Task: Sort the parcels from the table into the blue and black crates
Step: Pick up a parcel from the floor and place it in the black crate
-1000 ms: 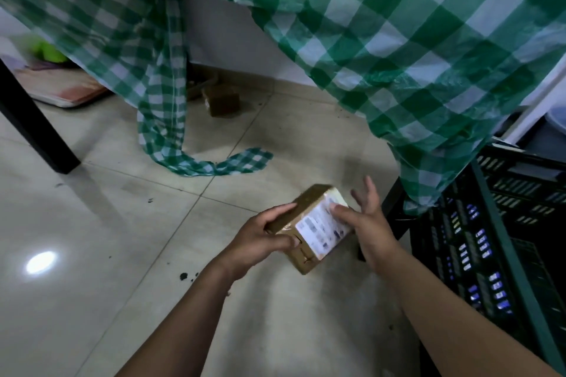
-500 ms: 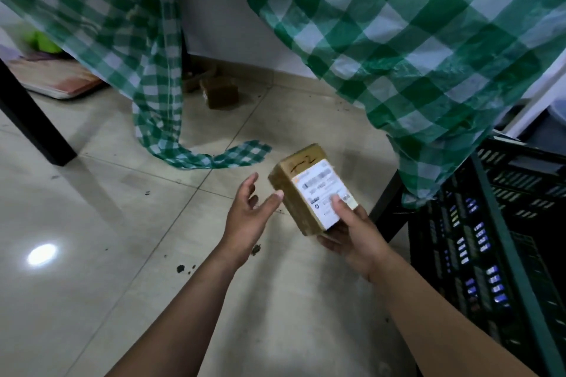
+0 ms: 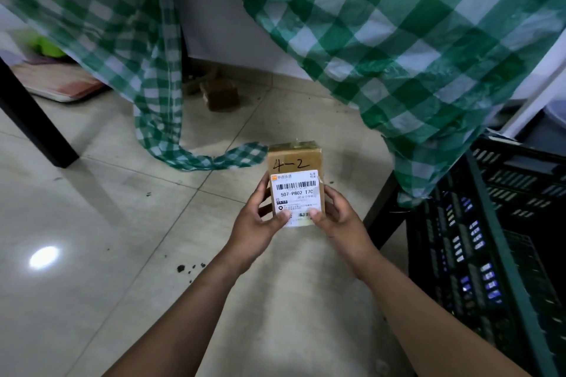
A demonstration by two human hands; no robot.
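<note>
The left hand point(image 3: 257, 223) and right hand point(image 3: 340, 220) both grip the lower half of the parcel point(image 3: 295, 184), with fingers curled round its sides and thumbs pressed on the bottom of its label. It is a small brown cardboard box, with "4-2" handwritten in black above a white barcode label reading "507-P802". It is held in the air over the tiled floor point(image 3: 92, 223), label facing the camera. Its long axis points away from the person, toward the green checked cloth point(image 3: 398, 40). The black crate point(image 3: 477, 254) stands to the right.
</note>
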